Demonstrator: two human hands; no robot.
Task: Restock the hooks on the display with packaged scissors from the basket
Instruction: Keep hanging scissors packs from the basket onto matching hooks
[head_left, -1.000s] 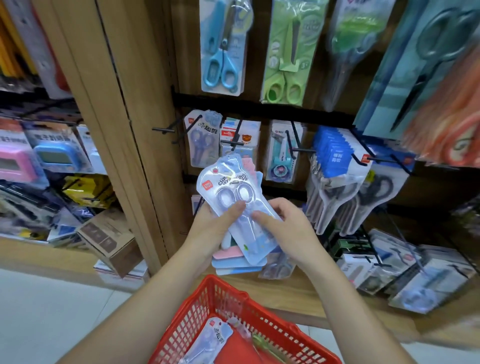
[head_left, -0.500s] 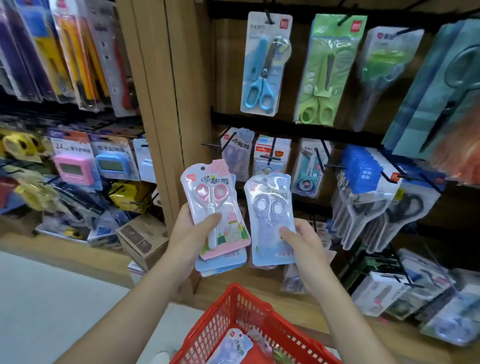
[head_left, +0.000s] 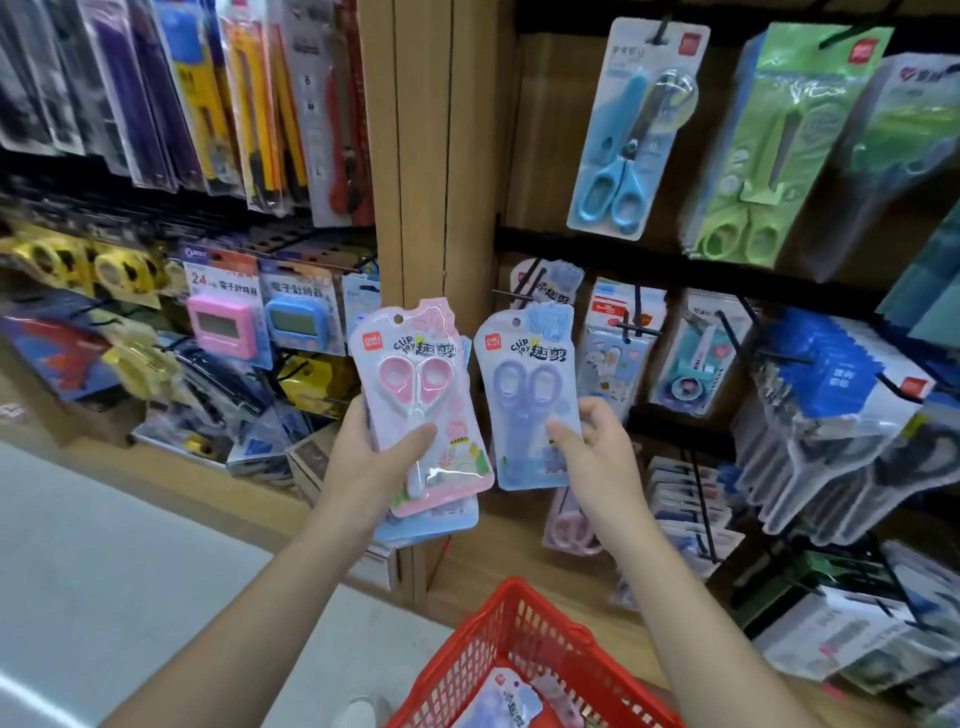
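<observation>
The right hand (head_left: 592, 447) is pinching one purple pack (head_left: 524, 384) low, probably to keep its hang hole (head_left: 516, 322) free, while the left hand (head_left: 374, 462) is gripping the spare stack (head_left: 415, 364).

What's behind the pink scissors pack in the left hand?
Blue packs: their edges peek out below the pink pack, all gripped by the left hand. Their fronts and number are covered.

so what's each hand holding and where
Left hand grips a stack of packs, pink scissors pack on top, at its lower left, thumb in front. Right hand pinches the purple scissors pack at its lower right edge.
</observation>
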